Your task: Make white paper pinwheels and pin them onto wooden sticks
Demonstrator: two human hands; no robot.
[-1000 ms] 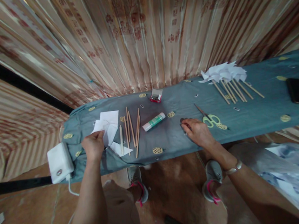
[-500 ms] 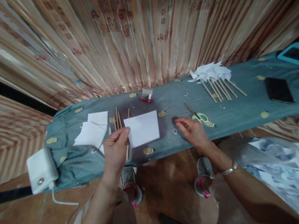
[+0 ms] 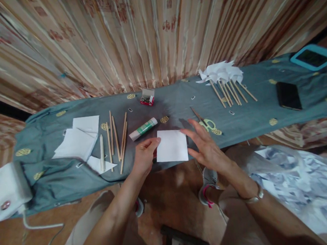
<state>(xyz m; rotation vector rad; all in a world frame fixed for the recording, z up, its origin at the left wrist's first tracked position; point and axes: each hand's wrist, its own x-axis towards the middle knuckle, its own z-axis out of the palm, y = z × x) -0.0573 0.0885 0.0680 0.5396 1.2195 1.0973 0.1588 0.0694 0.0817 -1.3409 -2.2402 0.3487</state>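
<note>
My left hand pinches the left edge of a white paper square, thumb on top, so that it lies flat on the grey-blue cloth between my two hands. My right hand hangs open just to the right of the square, fingers spread and grasping nothing; whether its fingertips touch the paper's right edge I cannot tell. Just beyond my left hand a glue stick with a green label lies on its side. Left of that hand several thin wooden sticks lie roughly side by side, pointing away from me, and farther left sits a loose stack of white paper, with one folded triangle of it nearer to me. Just beyond my right hand lie scissors with pale green handles. Past the glue stick, near the far edge of the cloth, stands a small open red box. Well beyond and to the right of my right hand is a bunch of white paper pinwheels on sticks. Farther right lie a black phone and, beyond it, a tablet in a teal case. Far to my left, at the end of the cloth, is a white block with a cord. Striped curtains hang behind everything.
</note>
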